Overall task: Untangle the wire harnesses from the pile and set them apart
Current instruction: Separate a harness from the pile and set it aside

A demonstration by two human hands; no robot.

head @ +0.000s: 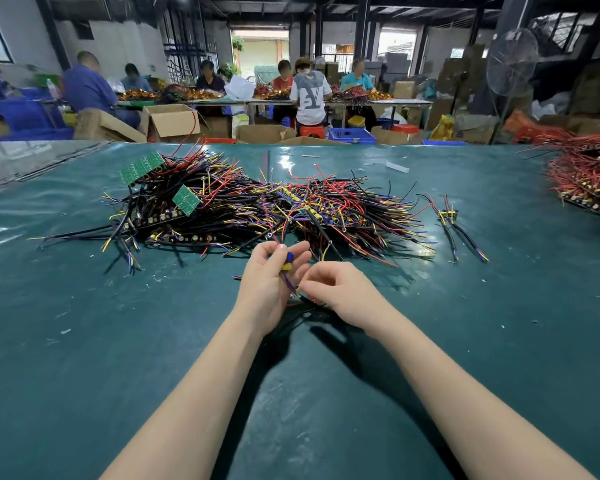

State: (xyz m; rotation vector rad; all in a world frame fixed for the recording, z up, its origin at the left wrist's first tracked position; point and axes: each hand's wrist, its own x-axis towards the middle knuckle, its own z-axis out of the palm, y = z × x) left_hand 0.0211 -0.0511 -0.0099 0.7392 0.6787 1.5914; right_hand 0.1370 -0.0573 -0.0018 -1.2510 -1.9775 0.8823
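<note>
A large tangled pile of wire harnesses [257, 206], black, red, yellow and blue, lies across the middle of the green table [84, 341]. Just in front of it my left hand [269, 285] holds one harness [287, 263] by its yellow and blue connector end, a red wire running up from it toward the pile. My right hand [340, 292] pinches that harness's thin wires lower down, close to the left palm. Its black cable trails under both hands onto the table. A single harness [454, 220] lies apart to the right of the pile.
Green circuit boards [142, 168] stick up from the pile's left side. A second heap of red wires [589, 174] sits at the table's right edge. Behind the table are cardboard boxes [174, 121], blue crates and several people at another bench.
</note>
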